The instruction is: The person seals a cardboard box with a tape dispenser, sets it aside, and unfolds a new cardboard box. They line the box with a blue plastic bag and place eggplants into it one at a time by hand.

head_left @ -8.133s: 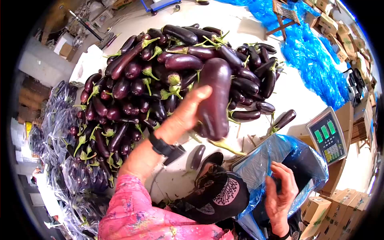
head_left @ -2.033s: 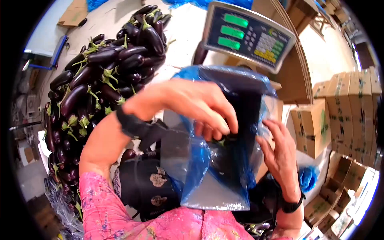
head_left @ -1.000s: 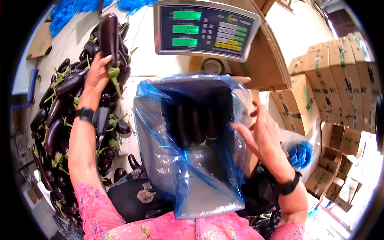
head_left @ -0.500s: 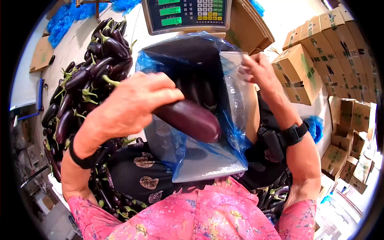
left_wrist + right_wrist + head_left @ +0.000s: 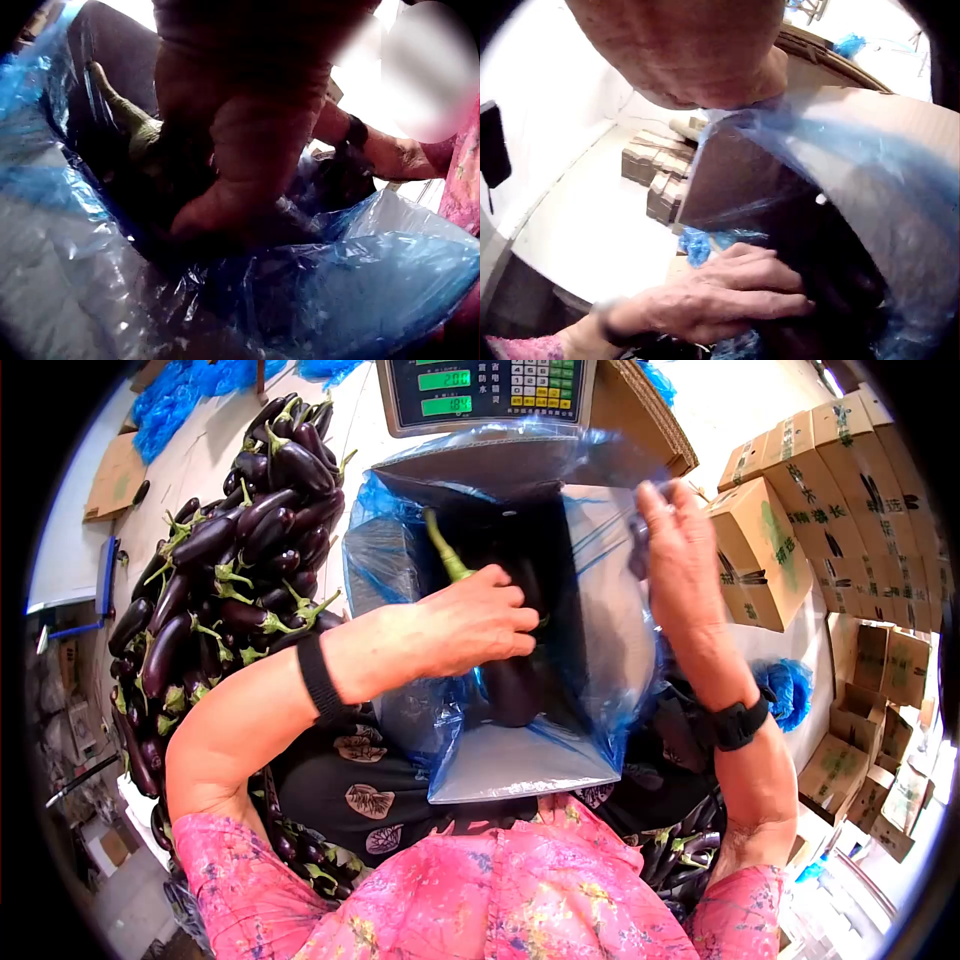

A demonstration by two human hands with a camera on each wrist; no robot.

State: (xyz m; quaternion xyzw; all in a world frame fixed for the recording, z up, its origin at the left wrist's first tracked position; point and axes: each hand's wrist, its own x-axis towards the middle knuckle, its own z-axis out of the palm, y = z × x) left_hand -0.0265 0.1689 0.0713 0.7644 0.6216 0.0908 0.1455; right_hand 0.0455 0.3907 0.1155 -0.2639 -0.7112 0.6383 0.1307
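Observation:
Inside a cardboard box lined with a blue plastic bag (image 5: pixel 610 660), the left hand (image 5: pixel 465 622) curls its fingers round a dark eggplant (image 5: pixel 512 695). A green stem (image 5: pixel 443 547) points up and away past that hand. In the left wrist view the stem (image 5: pixel 127 112) shows beside the shadowed hand (image 5: pixel 244 127); the fingertips are hard to make out. More eggplants lie in the dark of the box, mostly hidden. At the box's right side the right hand (image 5: pixel 685 560) pinches the bag's edge, blurred in the head view; the right wrist view shows film (image 5: pixel 757 124) gathered at this hand (image 5: pixel 690 49).
A large heap of eggplants (image 5: pixel 255 540) lies on the floor to the left. Beyond the box stands a scale display (image 5: pixel 485 390) with lit green digits. Closed cartons (image 5: pixel 850 490) are stacked at the right, with a crumpled blue bag (image 5: pixel 785 692) nearer the right arm.
The left hand has carried its eggplant from above the bag's left side down into the box. The right hand has shifted slightly right and down, and the film on that side is spread wider.

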